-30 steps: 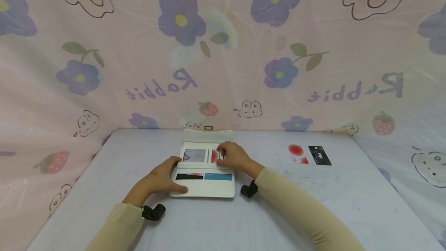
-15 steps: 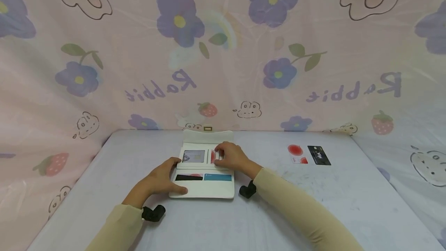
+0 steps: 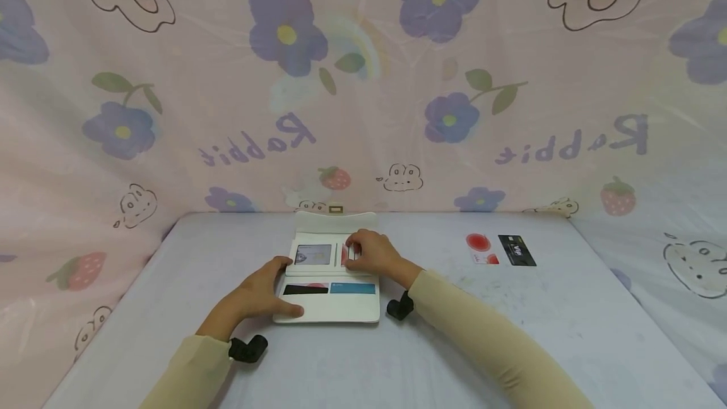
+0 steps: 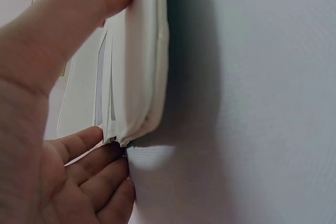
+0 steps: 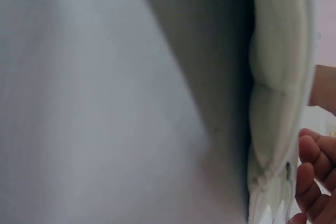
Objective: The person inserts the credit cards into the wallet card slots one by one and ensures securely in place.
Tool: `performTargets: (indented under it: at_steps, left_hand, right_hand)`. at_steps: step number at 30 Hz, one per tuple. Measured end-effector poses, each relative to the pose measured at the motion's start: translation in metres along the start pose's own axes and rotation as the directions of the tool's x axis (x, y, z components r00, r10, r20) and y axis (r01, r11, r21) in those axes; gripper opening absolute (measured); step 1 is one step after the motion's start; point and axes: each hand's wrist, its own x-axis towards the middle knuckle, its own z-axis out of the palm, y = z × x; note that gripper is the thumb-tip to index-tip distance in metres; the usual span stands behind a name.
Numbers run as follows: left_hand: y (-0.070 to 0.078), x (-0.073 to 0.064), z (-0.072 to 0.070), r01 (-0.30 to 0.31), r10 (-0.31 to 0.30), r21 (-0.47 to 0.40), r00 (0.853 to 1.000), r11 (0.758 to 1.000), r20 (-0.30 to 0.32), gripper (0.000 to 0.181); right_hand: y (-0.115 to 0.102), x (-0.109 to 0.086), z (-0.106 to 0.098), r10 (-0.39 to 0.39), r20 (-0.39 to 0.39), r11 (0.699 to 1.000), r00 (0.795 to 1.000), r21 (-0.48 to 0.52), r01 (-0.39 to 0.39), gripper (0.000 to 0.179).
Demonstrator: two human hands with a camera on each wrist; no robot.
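Note:
A white wallet [image 3: 341, 312] lies unfolded on the table, its flap toward the back. My left hand [image 3: 257, 292] holds its left side, thumb on the front panel and fingers along the edge; the left wrist view shows those fingers [image 4: 105, 182] at the wallet's corner. My right hand [image 3: 376, 254] pinches a red and white card [image 3: 344, 255] at the upper right pocket, and the hand hides much of it. An ID-like card [image 3: 313, 254] shows in the window to the left. A black card [image 3: 305, 290] and a blue card [image 3: 353, 288] sit in the lower slots.
On the right of the white-covered table [image 3: 454, 346] lie a red and white card [image 3: 479, 243] and a black VIP card [image 3: 517, 250]. A printed rabbit and flower curtain [image 3: 352, 100] rises behind the table's back edge.
My right fingertips have shifted slightly left over the wallet, and less of the red and white card shows. The left hand keeps its hold. The whole head view has drifted a little.

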Motion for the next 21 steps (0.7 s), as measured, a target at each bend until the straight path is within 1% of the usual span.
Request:
performTargets:
  at_steps: [6, 13, 17, 21]
  left_hand:
    - [-0.0009, 0.001, 0.0002, 0.005, -0.005, 0.0, 1.0, 1.0, 0.001, 0.114]
    - [0.0001, 0.0011, -0.0017, -0.001, 0.001, 0.013, 1.0, 1.0, 0.004, 0.115]
    - [0.0, 0.0009, -0.0015, -0.004, 0.004, 0.013, 1.0, 1.0, 0.004, 0.113]
    - [0.0005, 0.0015, -0.0007, -0.003, 0.003, 0.012, 1.0, 1.0, 0.006, 0.113]
  right_hand:
    - [0.0002, 0.0011, 0.0004, 0.001, 0.001, 1.0, 1.0, -0.008, -0.001, 0.033]
    - [0.0011, 0.0016, -0.0002, -0.001, 0.009, 1.0, 1.0, 0.021, 0.001, 0.034]
    - [0.0032, 0.0016, -0.0008, -0.023, 0.019, 0.999, 1.0, 0.031, 0.023, 0.034]
    - [0.0066, -0.0002, -0.0022, -0.044, 0.024, 0.997, 0.999, 0.07, 0.043, 0.035]
